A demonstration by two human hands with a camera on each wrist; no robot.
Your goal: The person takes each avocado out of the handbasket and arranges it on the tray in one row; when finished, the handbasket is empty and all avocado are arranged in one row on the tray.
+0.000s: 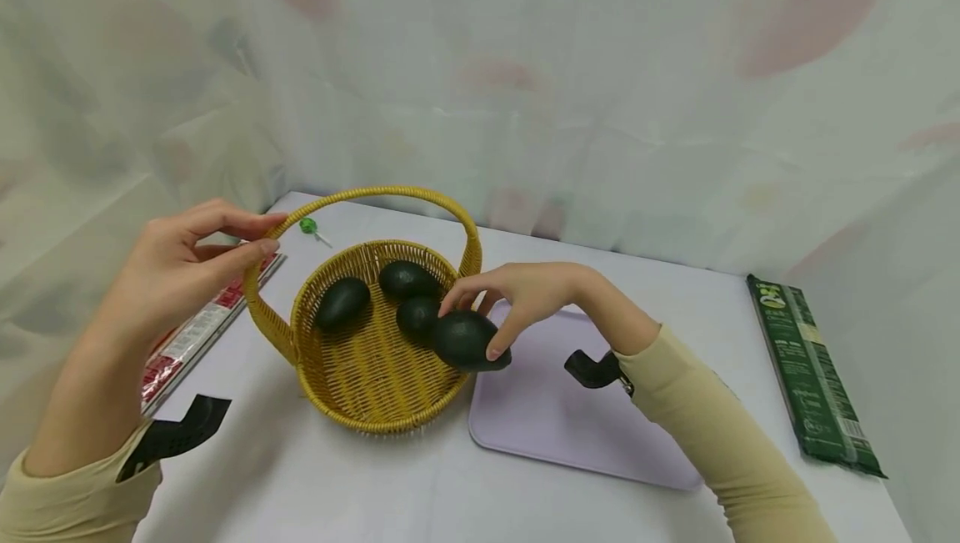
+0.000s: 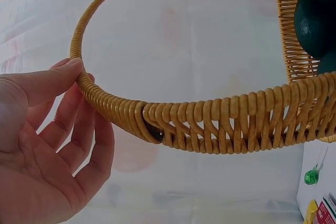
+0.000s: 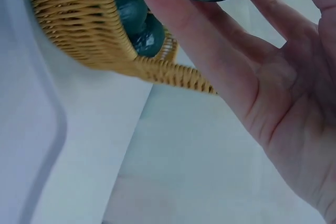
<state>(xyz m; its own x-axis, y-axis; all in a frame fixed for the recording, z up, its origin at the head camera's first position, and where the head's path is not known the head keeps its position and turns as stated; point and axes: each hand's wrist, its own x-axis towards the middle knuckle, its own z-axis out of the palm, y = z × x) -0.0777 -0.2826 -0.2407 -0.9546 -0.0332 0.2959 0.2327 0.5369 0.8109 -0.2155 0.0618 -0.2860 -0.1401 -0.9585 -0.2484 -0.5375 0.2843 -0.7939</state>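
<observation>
A yellow woven basket (image 1: 382,393) with a tall arched handle stands on the white table. My left hand (image 1: 180,263) pinches the left side of that handle between thumb and fingers; the left wrist view shows the handle (image 2: 105,98) up close. Over the basket's right rim, my right hand (image 1: 525,301) holds a dark green avocado (image 1: 465,341) between thumb and fingers. Three more avocados lie inside the basket: one at the left (image 1: 342,304), one at the back (image 1: 408,280), and one partly hidden behind the held avocado (image 1: 417,318).
A pale lilac tray (image 1: 570,434) lies right of the basket, partly under my right arm. Farther right is a green packet (image 1: 813,376). Behind my left hand lie a red and white package (image 1: 198,334) and a green lollipop (image 1: 308,226). A patterned curtain hangs behind the table.
</observation>
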